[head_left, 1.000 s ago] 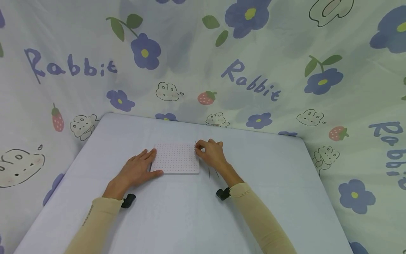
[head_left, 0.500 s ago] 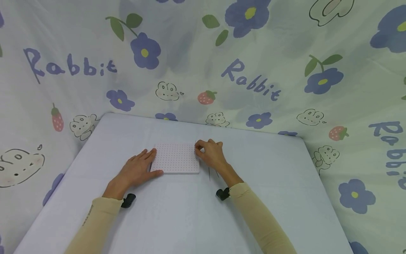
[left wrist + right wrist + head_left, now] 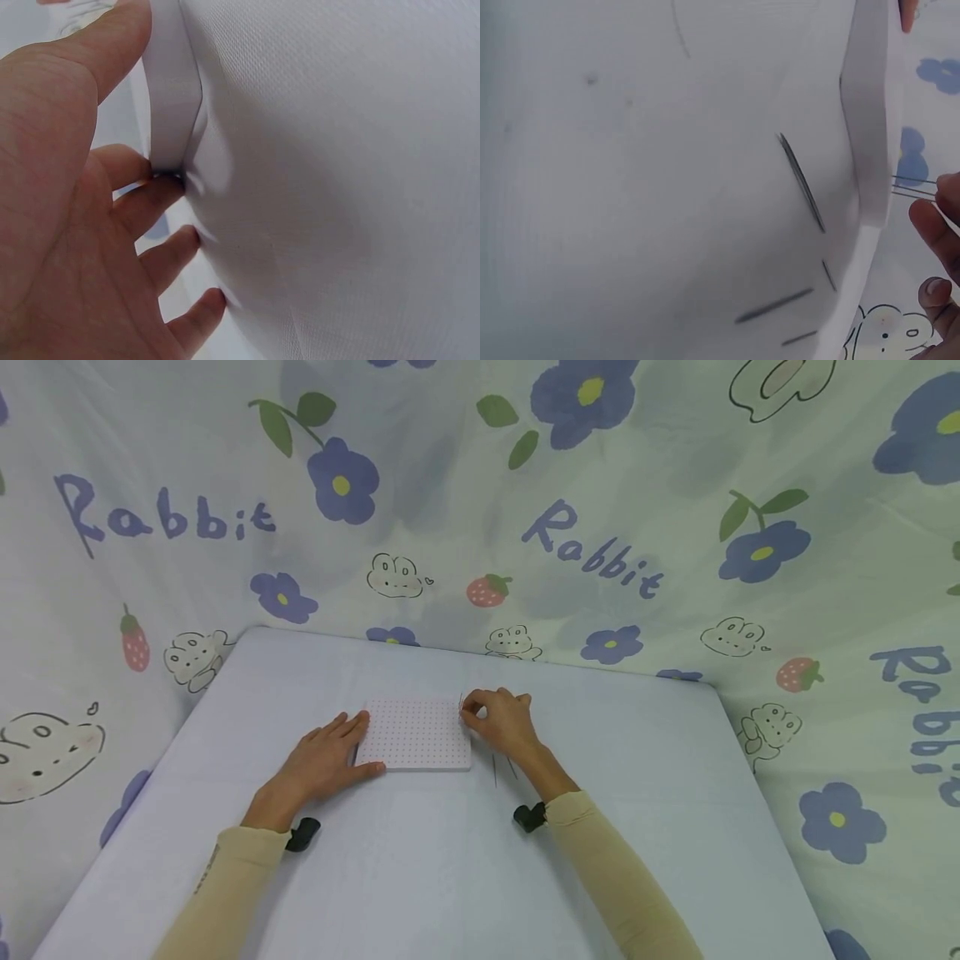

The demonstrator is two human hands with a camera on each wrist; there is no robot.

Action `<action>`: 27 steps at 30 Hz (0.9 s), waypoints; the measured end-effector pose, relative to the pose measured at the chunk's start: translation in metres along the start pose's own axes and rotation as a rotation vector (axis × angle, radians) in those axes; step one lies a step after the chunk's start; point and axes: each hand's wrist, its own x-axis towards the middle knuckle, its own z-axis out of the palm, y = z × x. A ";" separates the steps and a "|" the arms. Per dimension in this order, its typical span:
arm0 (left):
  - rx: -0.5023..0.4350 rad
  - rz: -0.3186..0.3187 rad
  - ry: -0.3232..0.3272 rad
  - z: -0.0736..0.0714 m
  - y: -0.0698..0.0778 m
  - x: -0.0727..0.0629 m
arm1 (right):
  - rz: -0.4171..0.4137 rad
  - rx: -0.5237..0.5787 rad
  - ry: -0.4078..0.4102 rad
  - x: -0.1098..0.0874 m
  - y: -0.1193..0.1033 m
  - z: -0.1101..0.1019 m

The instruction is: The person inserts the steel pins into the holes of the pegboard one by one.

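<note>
A white board [image 3: 416, 735] with a grid of small dots or holes lies on the table. My left hand [image 3: 322, 764] rests at its left side, fingers spread; in the left wrist view the thumb and fingertips touch the board's edge [image 3: 171, 90]. At the far right corner, my right hand [image 3: 501, 722] pinches a thin needle between thumb and forefinger. In the right wrist view several thin needles [image 3: 913, 188] stick out from the board's face near the fingertips. Loose dark needles [image 3: 495, 772] lie on the table beneath the right wrist.
White cloth covers the table [image 3: 420, 877]. Beyond its far edge hangs a curtain [image 3: 435, 485] printed with flowers and rabbits. More of the loose needles [image 3: 802, 184] show in the right wrist view, to the right of the board.
The right hand's fingers and wrist have shifted very slightly at the board's corner, and more of the thin needles show beside the fingertips. The left hand and board stay in place.
</note>
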 end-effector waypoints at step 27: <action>-0.003 0.008 -0.008 0.000 -0.001 0.001 | 0.041 0.143 0.061 -0.025 0.060 -0.055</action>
